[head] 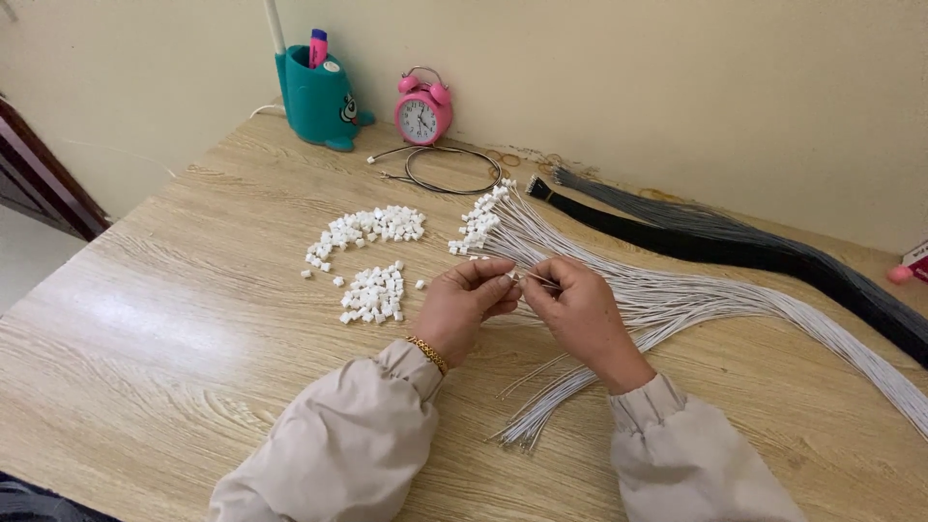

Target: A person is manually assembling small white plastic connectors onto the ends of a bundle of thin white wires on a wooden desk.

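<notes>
**Fitting white connectors onto wire ends, mid-batch**

Both hands meet over the middle of the wooden surface. Left hand pinched shut on something tiny at the fingertips, most likely one white connector, too small to be sure. Right hand pinched on the end of a thin white wire, tip pointing toward the left fingers. The two hands are touching or nearly so.

Loose white connectors lie in two heaps just left of the hands, a few strays between the heaps. Finished white wires with connectors already on fan out behind the hands, ends toward the wall. The big bundle of white wires runs off right under the right hand; a smaller bunch of bare ends lies near the right sleeve.

Progress, judged: a fair share capped, but plenty of loose connectors and uncapped wires left, so roughly partway, not near the end.

Untouched at the back: black wire bundle, grey wire bundle, a coiled cable, pink alarm clock, teal pen holder.
</notes>
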